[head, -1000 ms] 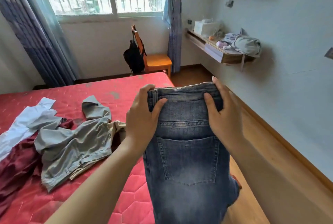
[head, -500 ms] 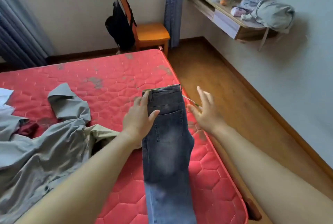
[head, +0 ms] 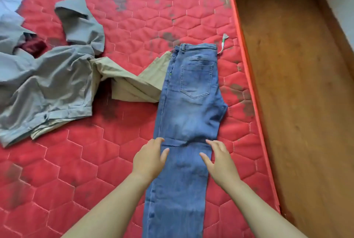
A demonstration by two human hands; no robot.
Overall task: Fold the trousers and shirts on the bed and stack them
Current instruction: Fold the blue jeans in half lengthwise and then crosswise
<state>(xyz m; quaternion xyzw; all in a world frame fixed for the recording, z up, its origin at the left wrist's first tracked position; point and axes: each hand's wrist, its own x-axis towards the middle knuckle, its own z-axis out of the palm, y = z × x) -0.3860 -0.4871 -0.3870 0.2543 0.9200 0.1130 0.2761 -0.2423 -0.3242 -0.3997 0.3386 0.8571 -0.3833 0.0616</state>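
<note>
Both hands (head: 149, 158) (head: 220, 159) flank the jeans (head: 191, 115).

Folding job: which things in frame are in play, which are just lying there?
In play: blue jeans, with left hand and right hand resting on them; grey garment; khaki garment; maroon garment; pale blue garment; red mattress.
Lying about: green-and-white cord beside the waistband; wooden floor.
</note>
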